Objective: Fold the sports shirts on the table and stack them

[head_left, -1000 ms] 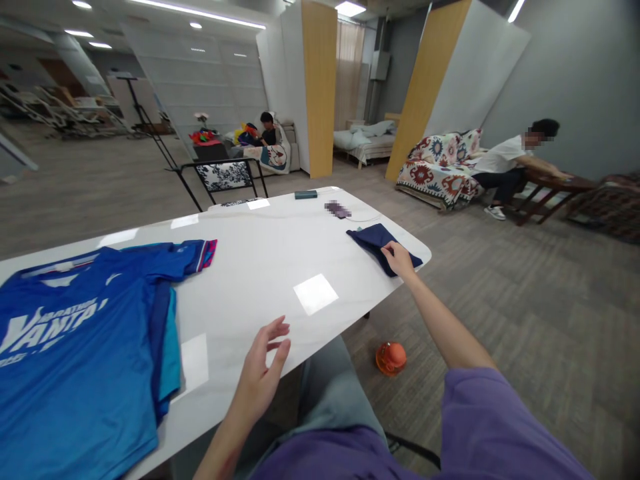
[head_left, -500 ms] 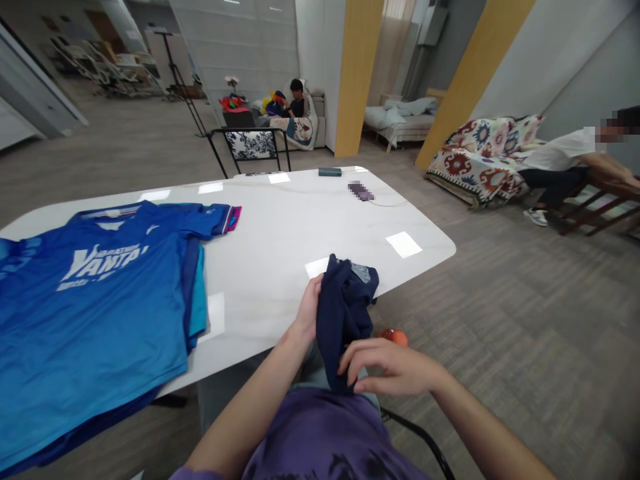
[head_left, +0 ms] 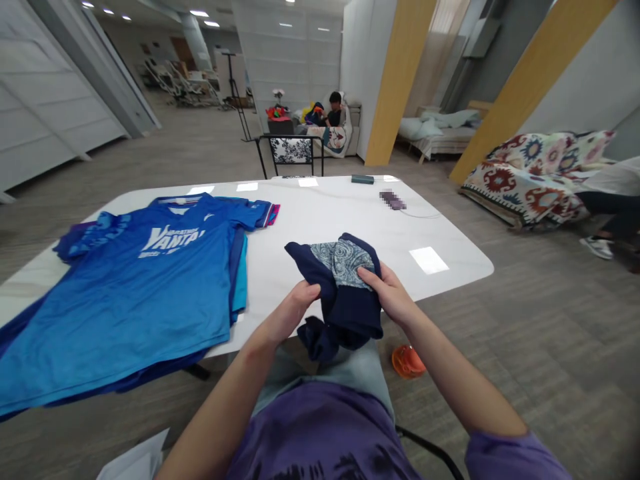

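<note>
A dark navy cloth (head_left: pixel 355 310) with a grey-blue swirl-patterned panel is held up over the near edge of the white table (head_left: pixel 320 213). My left hand (head_left: pixel 295 307) grips its left side, thumb on top, fingers partly hidden. On the right side, my right hand (head_left: pixel 387 287) pinches the cloth, its thumb on the patterned panel. A bunched part of the cloth hangs below, near my lap. To the left, blue shirts (head_left: pixel 175 267) lie spread and stacked on the table, the top one with white lettering.
A dark green case (head_left: pixel 363 179) and a blurred dark object (head_left: pixel 393 200) with a cable lie at the table's far side. A chair (head_left: pixel 291 151) stands behind it. An orange object (head_left: pixel 409 361) is on the floor at right. Two people sit farther off.
The navy cloth has been opened out, showing more of its patterned panel. My right hand has moved up from its lower end to its right side. The view has turned left.
</note>
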Demonstrator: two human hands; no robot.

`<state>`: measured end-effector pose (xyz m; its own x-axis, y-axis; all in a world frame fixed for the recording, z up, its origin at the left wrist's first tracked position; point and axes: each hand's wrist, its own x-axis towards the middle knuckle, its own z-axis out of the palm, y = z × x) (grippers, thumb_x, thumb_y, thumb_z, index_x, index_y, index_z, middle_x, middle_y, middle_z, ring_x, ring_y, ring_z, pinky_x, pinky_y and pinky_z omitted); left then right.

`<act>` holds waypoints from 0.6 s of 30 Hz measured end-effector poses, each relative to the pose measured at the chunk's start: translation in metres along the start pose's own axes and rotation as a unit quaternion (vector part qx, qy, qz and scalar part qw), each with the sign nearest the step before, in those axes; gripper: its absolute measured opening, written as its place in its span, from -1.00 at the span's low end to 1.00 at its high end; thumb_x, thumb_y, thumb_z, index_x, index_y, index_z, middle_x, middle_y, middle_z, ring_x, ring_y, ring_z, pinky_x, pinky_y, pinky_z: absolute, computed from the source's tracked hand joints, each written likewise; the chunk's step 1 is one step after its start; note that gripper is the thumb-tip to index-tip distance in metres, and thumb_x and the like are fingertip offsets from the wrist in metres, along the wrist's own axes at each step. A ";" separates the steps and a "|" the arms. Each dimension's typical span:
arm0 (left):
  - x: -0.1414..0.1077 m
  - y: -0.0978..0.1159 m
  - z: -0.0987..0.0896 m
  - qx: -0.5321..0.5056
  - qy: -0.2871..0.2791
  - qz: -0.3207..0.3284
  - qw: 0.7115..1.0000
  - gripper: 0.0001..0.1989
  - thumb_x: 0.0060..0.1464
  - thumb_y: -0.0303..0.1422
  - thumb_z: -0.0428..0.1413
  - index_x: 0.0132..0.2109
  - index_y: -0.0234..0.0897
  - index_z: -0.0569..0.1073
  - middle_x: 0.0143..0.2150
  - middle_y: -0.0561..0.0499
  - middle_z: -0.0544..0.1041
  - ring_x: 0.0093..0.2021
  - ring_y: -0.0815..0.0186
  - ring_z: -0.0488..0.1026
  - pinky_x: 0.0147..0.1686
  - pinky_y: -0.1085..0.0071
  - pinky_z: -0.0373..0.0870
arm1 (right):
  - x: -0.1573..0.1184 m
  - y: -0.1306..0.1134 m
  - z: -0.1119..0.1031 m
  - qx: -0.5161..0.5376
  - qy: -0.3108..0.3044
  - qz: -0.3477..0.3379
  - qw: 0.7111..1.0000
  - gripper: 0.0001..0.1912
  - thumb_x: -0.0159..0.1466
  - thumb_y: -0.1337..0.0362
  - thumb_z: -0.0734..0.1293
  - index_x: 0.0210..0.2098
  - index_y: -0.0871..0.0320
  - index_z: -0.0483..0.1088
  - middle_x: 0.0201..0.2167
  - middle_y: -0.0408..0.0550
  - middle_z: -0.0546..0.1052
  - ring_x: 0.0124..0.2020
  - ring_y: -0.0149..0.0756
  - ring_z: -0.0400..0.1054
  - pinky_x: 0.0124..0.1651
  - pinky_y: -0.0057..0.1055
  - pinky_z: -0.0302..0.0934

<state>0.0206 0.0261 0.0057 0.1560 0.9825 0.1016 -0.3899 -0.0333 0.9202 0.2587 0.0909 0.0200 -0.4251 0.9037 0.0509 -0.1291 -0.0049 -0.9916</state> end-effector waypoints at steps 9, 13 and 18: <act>-0.027 0.066 -0.005 0.008 0.270 0.175 0.947 -0.60 0.22 -0.09 0.46 0.11 -0.16 0.72 0.16 -0.02 0.74 0.29 0.01 0.62 0.36 0.18 0.52 | 0.028 -0.042 0.067 -0.136 -0.004 -0.232 0.963 -0.47 0.52 -0.10 0.44 0.39 -0.12 0.39 0.30 0.04 0.51 0.29 -0.02 0.42 0.36 -0.02 0.41; -0.027 0.098 0.001 0.048 0.269 0.226 0.935 -0.67 0.27 -0.11 0.39 0.08 -0.16 0.70 0.12 0.00 0.73 0.32 0.01 0.58 0.36 0.18 0.51 | 0.014 -0.062 0.109 -0.194 -0.058 -0.288 0.936 -0.30 0.43 -0.08 0.54 0.43 -0.09 0.30 0.32 0.09 0.46 0.31 0.06 0.39 0.38 -0.01 0.37; -0.031 0.134 -0.007 0.043 0.289 0.266 0.919 -0.64 0.27 -0.03 0.32 -0.03 -0.25 0.64 0.00 -0.03 0.71 0.20 0.03 0.62 0.23 0.21 0.57 | 0.027 -0.081 0.116 -0.276 -0.039 -0.323 0.904 -0.85 0.44 0.20 0.44 -0.01 0.04 0.52 -0.06 -0.02 0.59 -0.01 -0.07 0.48 0.10 -0.14 0.40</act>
<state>-0.0429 -0.0072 0.1228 -0.5539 0.7549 0.3512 -0.1944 -0.5275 0.8270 0.1543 0.0658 0.1153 -0.4858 0.6078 0.6282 0.0848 0.7481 -0.6582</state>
